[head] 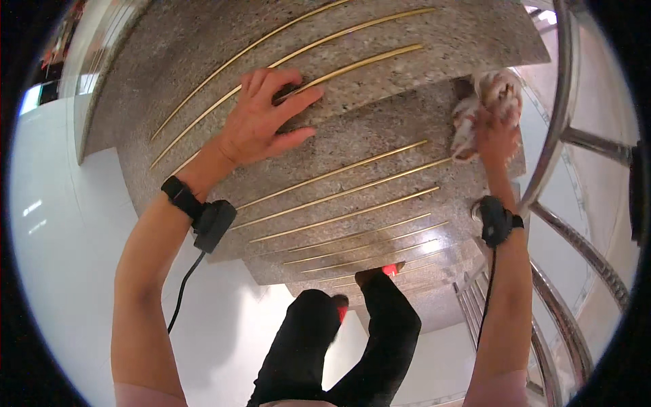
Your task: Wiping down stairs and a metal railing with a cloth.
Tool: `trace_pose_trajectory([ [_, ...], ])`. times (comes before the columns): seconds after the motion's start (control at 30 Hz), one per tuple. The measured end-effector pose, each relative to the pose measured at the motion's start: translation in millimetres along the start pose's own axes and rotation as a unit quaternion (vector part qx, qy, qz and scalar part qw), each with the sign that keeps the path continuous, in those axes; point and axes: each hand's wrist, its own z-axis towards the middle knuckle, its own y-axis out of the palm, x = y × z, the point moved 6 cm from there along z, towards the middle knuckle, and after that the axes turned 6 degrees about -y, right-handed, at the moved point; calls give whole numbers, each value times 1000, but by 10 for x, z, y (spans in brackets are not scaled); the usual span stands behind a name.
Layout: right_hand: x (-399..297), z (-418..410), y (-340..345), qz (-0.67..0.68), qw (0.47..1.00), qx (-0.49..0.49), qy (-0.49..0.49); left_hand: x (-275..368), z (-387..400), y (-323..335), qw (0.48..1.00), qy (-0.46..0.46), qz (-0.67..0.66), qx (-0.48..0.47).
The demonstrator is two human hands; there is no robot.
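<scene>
My left hand (262, 119) rests on a speckled granite stair step (371, 76), fingers apart, lying over the gold strips (366, 62) set along its surface near the front edge. It holds nothing. Over at the right end of the stairs, my right hand (497, 140) grips a crumpled pale cloth (501, 91) with reddish patches. The cloth touches the granite beside the step's open side; some of it is blurred. Part of the cloth is covered by my fingers.
A shiny metal stair railing (544, 147) curves along the right. Further steps with gold strips (346, 196) descend below my hands, where my legs in black trousers (384, 320) stand. White tiled wall (66, 219) borders the left. Black devices with cables (216, 224) sit on both wrists.
</scene>
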Motion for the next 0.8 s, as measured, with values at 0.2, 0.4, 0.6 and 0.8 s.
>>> trace_pose_trajectory([
  [0.2, -2143, -536, -651, 138, 982, 59, -117, -32, -158, -106, 999, 2, 38, -18],
  [0.4, -3749, -1640, -1301, 291, 896, 34, -335, 44, -183, -142, 991, 23, 114, 60],
  [0.6, -3082, -1554, -1130, 228, 847, -125, -464, 877, -2098, 133, 953, -247, 92, 151],
  [0.8, -1984, -521, -649, 28, 961, -114, -250, 370, -4926, 429, 755, -618, 165, 146],
])
